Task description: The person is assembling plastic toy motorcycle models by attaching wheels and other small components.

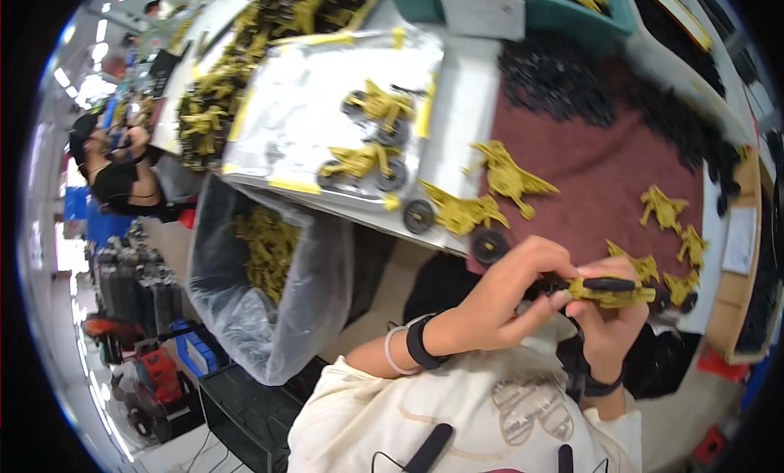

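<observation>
Just above my lap, at the near edge of the table, I hold a yellow plastic toy motorcycle (641,296) with a long black part along its upper side. My right hand (606,330) is closed around the yellow body from below. The fingers of my left hand (508,300) pinch at its left end, where a small dark piece partly shows between them. Beyond my left hand lies a yellow motorcycle body (464,213) with black wheels. Another yellow body (510,177) rests farther back on the dark red mat (588,175), and several smaller ones lie to the right.
Black parts (555,77) are heaped along the mat's back edge, below a teal bin (506,7). On the left, a white tray (286,105) edged with yellow tape bears two wheeled toy motorcycles. A plastic-lined box (306,310) of yellow parts stands below. Another person (126,175) sits far left.
</observation>
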Demonstrator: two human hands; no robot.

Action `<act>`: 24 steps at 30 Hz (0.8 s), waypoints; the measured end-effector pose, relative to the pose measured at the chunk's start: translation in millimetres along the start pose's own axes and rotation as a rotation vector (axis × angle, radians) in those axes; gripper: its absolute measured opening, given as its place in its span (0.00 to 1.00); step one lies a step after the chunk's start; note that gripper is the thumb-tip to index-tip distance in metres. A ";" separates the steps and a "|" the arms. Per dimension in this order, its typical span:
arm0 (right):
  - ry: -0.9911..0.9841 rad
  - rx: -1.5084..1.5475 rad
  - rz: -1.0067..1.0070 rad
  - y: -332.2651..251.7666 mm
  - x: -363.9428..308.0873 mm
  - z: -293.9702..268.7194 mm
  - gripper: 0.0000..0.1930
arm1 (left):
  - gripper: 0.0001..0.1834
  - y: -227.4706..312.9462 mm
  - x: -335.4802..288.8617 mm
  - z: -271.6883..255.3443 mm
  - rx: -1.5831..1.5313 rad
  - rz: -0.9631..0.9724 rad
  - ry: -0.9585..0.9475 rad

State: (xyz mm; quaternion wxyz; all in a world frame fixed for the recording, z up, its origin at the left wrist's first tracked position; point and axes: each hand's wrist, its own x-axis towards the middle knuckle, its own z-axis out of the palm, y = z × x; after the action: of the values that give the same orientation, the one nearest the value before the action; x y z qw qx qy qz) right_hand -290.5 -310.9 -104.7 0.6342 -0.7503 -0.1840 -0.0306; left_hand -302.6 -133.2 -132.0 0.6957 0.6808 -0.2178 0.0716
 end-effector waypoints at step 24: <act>-0.353 -0.259 -0.171 -4.4 0.6 -4.2 0.14 | 0.31 -10.2 121.9 -242.0 0.311 -0.517 0.385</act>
State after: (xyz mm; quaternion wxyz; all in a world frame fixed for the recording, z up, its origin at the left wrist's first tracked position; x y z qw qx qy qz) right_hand -290.6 -314.3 -99.6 0.4857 -0.8009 -0.3494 0.0241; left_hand -139.8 78.9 -87.2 0.6071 0.7852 0.1101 0.0524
